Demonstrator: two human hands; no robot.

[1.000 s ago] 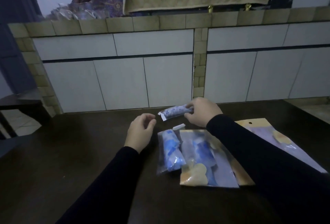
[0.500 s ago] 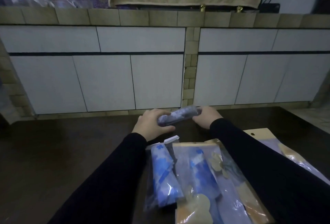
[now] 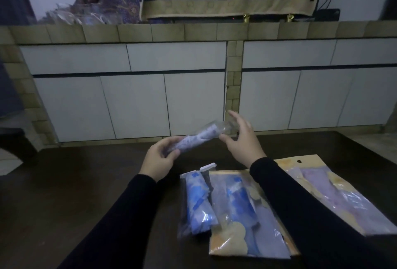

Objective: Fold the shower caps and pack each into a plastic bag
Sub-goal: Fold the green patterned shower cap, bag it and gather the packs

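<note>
While left fingers (image 3: 171,154) pinch the blurred bagged cap (image 3: 194,140), right fingers (image 3: 236,118) spread beside its hazy end.

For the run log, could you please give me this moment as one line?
left hand: grips rolled cap in clear bag, lifted | right hand: open at bag's open end | table: three packed bags

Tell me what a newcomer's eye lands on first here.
The rolled cap in a clear bag, held above the dark table by the left hand, with the right hand open at its far end. Then the packed bags lying nearer the person.
</note>
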